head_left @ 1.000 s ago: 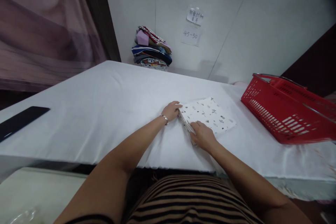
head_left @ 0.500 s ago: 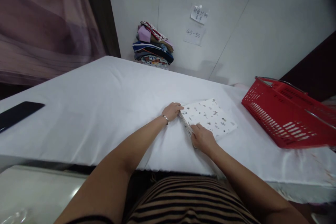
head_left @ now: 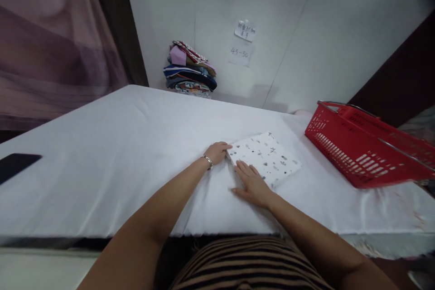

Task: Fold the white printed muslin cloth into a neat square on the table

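A folded white cloth (head_left: 268, 156) with a small grey and green leaf-like print lies on the white-covered table. My left hand (head_left: 216, 151), a silver bracelet at its wrist, pinches the cloth's left corner, with the fingertips on top and the thumb out of sight. Flat across the near left edge of the cloth rests my right hand (head_left: 253, 185), its fingers stretched out and the thumb apart on the tablecloth.
To the right stands a red perforated basket (head_left: 360, 149) with metal handles. Several folded fabrics form a stack (head_left: 190, 70) at the table's back by the wall. A dark flat object (head_left: 16, 165) lies at the left. The white tablecloth (head_left: 136, 145) drapes over the front edge.
My right hand has let go of the cloth's near edge and now lies flat with its fingers extended. My left hand keeps to the corner. The view has shifted slightly.
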A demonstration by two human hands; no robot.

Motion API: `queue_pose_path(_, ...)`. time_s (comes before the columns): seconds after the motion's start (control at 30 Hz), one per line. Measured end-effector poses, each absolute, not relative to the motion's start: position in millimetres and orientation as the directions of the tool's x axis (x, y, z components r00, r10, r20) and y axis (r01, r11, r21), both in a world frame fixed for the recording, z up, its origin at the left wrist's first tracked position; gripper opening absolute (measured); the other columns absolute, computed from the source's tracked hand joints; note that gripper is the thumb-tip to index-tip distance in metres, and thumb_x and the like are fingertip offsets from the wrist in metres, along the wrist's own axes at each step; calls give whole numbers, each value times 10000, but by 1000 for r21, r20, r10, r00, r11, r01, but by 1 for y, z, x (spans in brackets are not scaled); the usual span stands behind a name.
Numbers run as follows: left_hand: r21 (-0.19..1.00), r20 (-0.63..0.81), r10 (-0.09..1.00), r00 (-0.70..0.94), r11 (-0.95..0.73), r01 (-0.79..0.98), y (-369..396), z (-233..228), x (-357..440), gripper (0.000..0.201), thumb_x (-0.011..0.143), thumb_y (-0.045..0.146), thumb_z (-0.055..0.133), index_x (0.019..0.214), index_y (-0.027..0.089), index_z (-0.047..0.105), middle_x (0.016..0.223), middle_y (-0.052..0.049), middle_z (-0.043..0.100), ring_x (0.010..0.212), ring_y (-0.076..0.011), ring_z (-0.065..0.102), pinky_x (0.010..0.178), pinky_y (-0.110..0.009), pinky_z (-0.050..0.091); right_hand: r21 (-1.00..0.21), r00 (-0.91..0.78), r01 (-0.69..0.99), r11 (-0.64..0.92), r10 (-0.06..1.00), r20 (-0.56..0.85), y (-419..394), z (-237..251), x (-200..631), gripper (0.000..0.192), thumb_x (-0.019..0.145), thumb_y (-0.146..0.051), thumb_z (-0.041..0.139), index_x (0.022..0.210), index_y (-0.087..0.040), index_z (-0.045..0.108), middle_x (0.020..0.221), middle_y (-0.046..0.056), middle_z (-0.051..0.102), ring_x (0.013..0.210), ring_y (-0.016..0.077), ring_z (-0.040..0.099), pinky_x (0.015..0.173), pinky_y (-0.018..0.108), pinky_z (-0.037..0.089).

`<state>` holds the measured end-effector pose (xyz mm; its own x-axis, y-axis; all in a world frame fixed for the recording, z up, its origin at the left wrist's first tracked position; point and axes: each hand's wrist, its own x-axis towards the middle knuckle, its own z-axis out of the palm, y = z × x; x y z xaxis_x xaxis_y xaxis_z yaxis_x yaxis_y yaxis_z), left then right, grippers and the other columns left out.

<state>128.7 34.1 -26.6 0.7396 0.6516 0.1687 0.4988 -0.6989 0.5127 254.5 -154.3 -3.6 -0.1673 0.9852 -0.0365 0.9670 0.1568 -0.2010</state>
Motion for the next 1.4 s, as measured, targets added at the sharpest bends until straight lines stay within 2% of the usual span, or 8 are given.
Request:
queue_pose_path(0.17,529,81,724,685,-613,586,25,-11,136,409,834,281,358,1185,246,565,1295,-3,514,1150,-173,482,982,-284,354,-257,-160,956,142,986,-50,-154,-4,252,780,821,-603,401,1423,-146,211,1496,122,106,1374,243,56,1095,459,81)
queue_pose_path(0.3,412,142,788,600,-598,688,13,-3,149,509,841,509,340,1254,246,482,1389,-60,405,1243,-253,383,998,-404,310,-332,-166,933,139,985,-53,-155,4,251,804,807,-629,410,1431,-172,189,1496,114,97,1375,247,52,1097,469,68)
queue_pose_path(0.47,322,27,807,591,-566,759,15,-5,162,461,831,427,355,1219,216,491,1312,-91,489,1183,-275,438,932,-425,353,-472,-164,874,118,985,-57,-148,19,270,750,832,-627,360,1426,-190,218,1488,99,160,1367,225,126,1097,424,135)
queue_pose_path(0.83,294,-11,812,583,-555,778,21,-10,161,471,824,446,329,1203,223,496,1294,-84,511,1201,-281,414,921,-425,353,-283,112,950,-129,991,-77,-101,-5,349,663,872,-573,296,1405,-181,270,1492,98,148,1370,256,87,1077,500,70)
queue_pose_path(1.07,429,-221,760,611,-487,761,49,9,169,483,786,507,395,1093,197,604,1178,-77,605,1065,-226,550,837,-287,425,-275,166,952,-135,982,92,-70,17,401,476,890,-266,335,1357,-186,376,1437,68,320,1343,210,219,1075,418,217)
queue_pose_path(1.2,404,-311,728,611,-480,778,59,22,177,394,732,495,483,899,190,668,1020,-70,675,942,-216,605,757,-262,445,-180,38,983,-49,997,-64,-26,35,431,597,729,-81,490,1313,-199,445,1391,58,403,1314,230,288,1052,386,267)
queue_pose_path(1.3,351,-378,717,585,-474,808,63,28,184,374,682,479,545,866,180,671,1006,-84,678,939,-229,608,736,-266,450,-225,163,953,-204,969,-186,7,41,436,527,608,-21,590,1089,-231,639,1174,51,611,1091,228,540,941,341,387)
queue_pose_path(1.4,316,-409,705,580,-486,815,67,33,191,378,651,459,578,877,170,669,1016,-99,674,935,-239,609,722,-273,457,-257,348,894,-366,931,-112,34,39,432,224,620,-51,590,792,-129,710,863,55,697,800,184,632,786,318,449)
